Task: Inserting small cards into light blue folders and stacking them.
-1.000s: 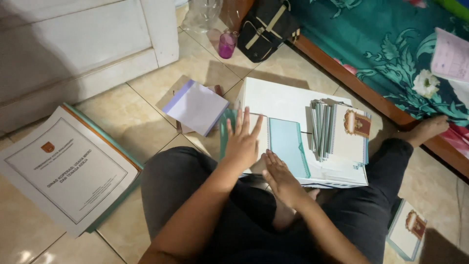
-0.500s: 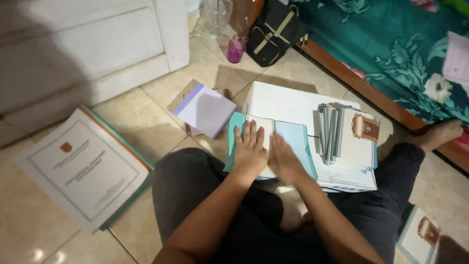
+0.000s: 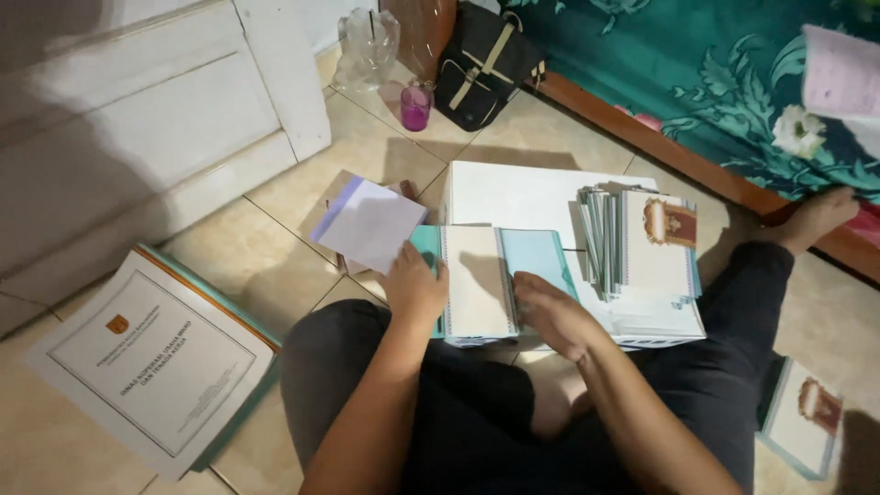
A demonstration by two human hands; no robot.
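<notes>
- Your left hand is lying flat and unclenched on the open teal booklet at mid-frame, apparently pinning its left edge.
- Your right hand is resting open on the booklet's right page, gripping nothing.
- The booklet is sitting on a white board on the tiled floor.
- Right of it, a stack of matching booklets is standing within reach.
- A lilac-edged paper pad is lying just upper left.
</notes>
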